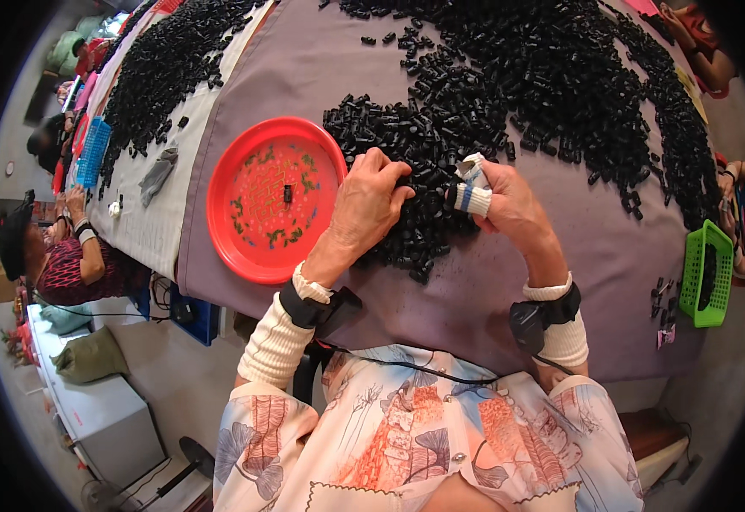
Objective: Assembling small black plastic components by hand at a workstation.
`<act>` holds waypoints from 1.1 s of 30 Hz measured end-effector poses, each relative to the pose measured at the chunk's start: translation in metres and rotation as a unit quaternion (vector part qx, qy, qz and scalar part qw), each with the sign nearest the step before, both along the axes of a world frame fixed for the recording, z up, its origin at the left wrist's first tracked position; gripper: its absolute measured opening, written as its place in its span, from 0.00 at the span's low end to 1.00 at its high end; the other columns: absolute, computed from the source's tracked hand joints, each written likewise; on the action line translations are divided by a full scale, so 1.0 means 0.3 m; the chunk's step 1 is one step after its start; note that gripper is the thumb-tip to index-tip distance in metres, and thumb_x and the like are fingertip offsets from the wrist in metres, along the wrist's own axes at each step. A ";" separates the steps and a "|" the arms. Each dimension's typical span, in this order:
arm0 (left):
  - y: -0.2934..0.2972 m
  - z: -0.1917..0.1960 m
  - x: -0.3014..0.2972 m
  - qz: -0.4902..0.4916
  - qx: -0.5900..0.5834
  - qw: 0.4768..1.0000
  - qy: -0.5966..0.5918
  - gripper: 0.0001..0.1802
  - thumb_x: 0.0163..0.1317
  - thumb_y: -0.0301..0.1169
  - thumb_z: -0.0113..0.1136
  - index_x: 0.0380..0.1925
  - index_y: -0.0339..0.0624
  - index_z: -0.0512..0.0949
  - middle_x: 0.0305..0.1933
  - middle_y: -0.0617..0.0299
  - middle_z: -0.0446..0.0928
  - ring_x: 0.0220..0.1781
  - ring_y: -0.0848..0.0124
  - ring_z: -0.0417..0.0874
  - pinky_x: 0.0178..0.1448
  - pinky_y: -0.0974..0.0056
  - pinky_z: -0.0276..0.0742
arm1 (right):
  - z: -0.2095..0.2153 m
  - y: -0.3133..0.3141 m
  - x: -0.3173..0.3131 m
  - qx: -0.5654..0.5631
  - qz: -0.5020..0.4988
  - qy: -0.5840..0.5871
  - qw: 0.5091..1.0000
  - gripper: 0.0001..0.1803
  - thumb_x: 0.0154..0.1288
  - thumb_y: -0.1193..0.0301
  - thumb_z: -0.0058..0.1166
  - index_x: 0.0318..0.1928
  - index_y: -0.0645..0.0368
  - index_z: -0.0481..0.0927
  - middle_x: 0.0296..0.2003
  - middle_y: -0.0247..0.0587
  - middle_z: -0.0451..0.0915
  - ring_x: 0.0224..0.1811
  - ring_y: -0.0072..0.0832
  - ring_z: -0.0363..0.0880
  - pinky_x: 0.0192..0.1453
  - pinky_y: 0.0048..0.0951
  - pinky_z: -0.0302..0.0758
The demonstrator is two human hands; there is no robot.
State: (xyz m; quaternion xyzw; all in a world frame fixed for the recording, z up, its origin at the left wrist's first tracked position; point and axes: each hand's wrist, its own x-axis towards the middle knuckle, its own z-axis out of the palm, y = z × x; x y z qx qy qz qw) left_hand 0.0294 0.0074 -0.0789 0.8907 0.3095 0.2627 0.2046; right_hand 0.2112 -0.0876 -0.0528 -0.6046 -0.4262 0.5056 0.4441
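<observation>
A long counter [509,282] draped in purple-grey cloth fills the scene, its upper half, from ten to two o'clock, buried under a heap of small black parts [552,77]. At nine o'clock from the hands lies a round red plate [236,230] with a faded green-and-yellow pattern; a single black part [288,194] sits near its middle. At the counter's three o'clock edge stands a green slotted basket [704,275], partly cut off by the dark rim, with a few loose black pieces and a small pink-and-white packet [666,336] just beside it. A blue slotted basket [93,152] rests far off at nine o'clock.

The left hand [371,205] lies curled, knuckles up, on the near edge of the heap, fingertips buried among the parts; whether they have hold of one cannot be made out. The right hand [505,203], fingers wrapped in white tape with a blue stripe, is pinched together over the heap, anything between the fingertips too small to see.
</observation>
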 end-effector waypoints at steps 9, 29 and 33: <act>-0.007 0.016 -0.016 0.005 -0.054 0.998 -0.039 0.10 0.49 0.26 0.65 0.32 0.38 0.77 0.31 0.61 0.72 0.28 0.69 0.74 0.33 0.67 0.71 | 0.024 0.019 -0.019 -0.020 0.023 -0.011 0.999 0.10 0.55 0.68 0.57 0.32 0.61 0.73 0.15 0.27 0.67 0.12 0.14 0.64 0.15 0.19 0.59; -0.078 0.175 -0.201 -0.005 -0.623 0.598 -0.504 0.09 0.63 0.28 0.53 0.41 0.36 0.73 0.35 0.56 0.78 0.31 0.72 0.80 0.38 0.67 0.77 | 0.206 0.172 -0.260 0.115 0.062 0.002 0.991 0.11 0.57 0.68 0.58 0.34 0.62 0.74 0.18 0.29 0.72 0.13 0.14 0.65 0.14 0.18 0.62; -0.075 0.185 -0.246 -0.038 -0.651 0.523 -0.549 0.10 0.63 0.28 0.51 0.43 0.36 0.73 0.35 0.56 0.78 0.32 0.72 0.79 0.39 0.65 0.76 | 0.218 0.207 -0.268 0.129 0.119 0.008 0.984 0.12 0.56 0.66 0.58 0.34 0.62 0.75 0.17 0.30 0.72 0.12 0.14 0.66 0.15 0.18 0.62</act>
